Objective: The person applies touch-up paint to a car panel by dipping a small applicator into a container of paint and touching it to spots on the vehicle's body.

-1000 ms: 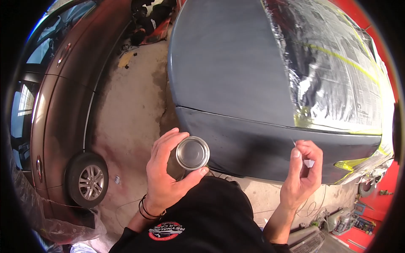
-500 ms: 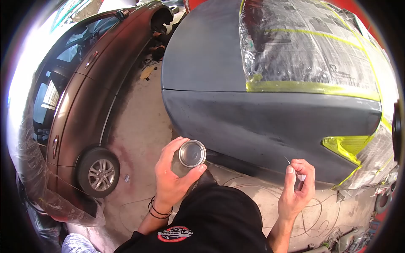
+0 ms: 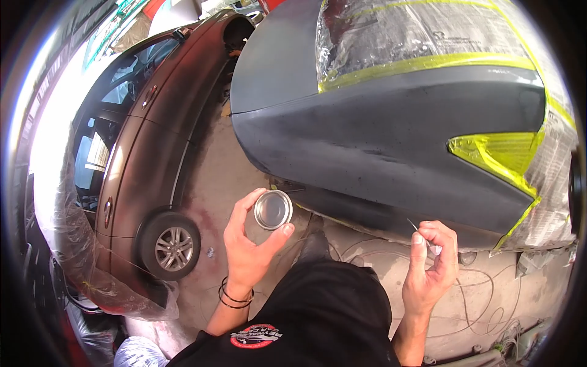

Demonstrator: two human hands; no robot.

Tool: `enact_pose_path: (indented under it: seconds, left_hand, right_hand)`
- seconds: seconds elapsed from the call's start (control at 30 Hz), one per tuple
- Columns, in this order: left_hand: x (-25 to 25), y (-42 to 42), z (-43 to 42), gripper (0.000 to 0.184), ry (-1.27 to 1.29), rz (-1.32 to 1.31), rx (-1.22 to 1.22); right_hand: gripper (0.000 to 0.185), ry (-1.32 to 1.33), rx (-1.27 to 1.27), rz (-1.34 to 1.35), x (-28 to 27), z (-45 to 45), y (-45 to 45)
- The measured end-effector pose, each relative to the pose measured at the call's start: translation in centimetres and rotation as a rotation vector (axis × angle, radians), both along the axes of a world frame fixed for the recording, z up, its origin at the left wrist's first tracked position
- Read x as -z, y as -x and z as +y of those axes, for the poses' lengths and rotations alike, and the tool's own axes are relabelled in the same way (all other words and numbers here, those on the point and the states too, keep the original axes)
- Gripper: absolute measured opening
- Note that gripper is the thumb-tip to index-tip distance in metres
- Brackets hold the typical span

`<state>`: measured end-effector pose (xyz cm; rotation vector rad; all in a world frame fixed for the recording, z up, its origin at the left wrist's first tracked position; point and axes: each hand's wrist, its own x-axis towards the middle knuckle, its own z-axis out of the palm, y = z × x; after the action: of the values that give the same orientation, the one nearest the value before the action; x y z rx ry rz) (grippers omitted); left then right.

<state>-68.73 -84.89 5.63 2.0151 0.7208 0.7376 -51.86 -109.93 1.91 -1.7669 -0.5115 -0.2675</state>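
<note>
My left hand [image 3: 247, 254] grips a small round metal tin [image 3: 273, 210] between thumb and fingers, its shiny circular face turned up to me. Whether anything lies inside the tin, I cannot tell. To the right, my right hand [image 3: 431, 269] pinches a thin, pointed metal-looking sliver [image 3: 412, 224] between thumb and fingertips; most of it is hidden by the fingers. Both hands are apart from each other, held in front of a dark grey, matt car body [image 3: 373, 147]. Neither hand visibly touches the car.
Yellow masking tape [image 3: 428, 68] and clear plastic film [image 3: 391, 37] cover parts of the grey car. A brown car [image 3: 153, 153] with a wheel [image 3: 171, 246] stands to the left, partly wrapped in plastic. Hoses [image 3: 471, 306] lie on the concrete floor at lower right.
My view has shifted, so the grey car sits higher in the picture and the brown car further right. Both hands keep their holds on the tin and the sliver.
</note>
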Motion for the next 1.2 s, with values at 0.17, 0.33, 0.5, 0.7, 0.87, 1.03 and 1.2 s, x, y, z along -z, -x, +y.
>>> enact_pose_path:
  seconds: [0.17,0.33,0.5,0.7,0.87,1.03,1.2]
  left_hand:
    - [0.0,0.1,-1.3,0.071,-0.009,0.018,-0.01]
    - [0.7,0.1,-1.9,0.069,-0.023,-0.033,-0.023]
    - [1.1,0.3,-2.2,0.069,-0.001,-0.048,-0.021]
    - [0.7,0.6,-2.1,0.071,-0.056,0.003,-0.042]
    - [0.7,0.6,-0.5,0.07,-0.059,-0.044,-0.052]
    - [1.4,0.3,2.8,0.071,-0.087,-0.081,-0.046]
    - [1.6,-0.2,7.6,0.072,-0.066,-0.118,-0.049]
  right_hand:
    - [0.012,-0.018,0.043,0.033,1.2,-2.5,0.6]
    - [0.011,0.003,0.064,0.013,1.1,-4.3,1.0]
    - [0.009,0.033,0.043,0.051,1.4,-4.5,1.9]
    - [0.009,0.077,-0.003,0.09,1.9,-4.3,2.4]
    - [0.009,0.123,-0.02,0.058,1.0,-3.5,2.4]
    - [0.008,0.211,-0.037,0.01,-0.3,-1.0,2.5]
    - [0.01,0.222,-0.092,0.027,-1.0,3.8,2.5]
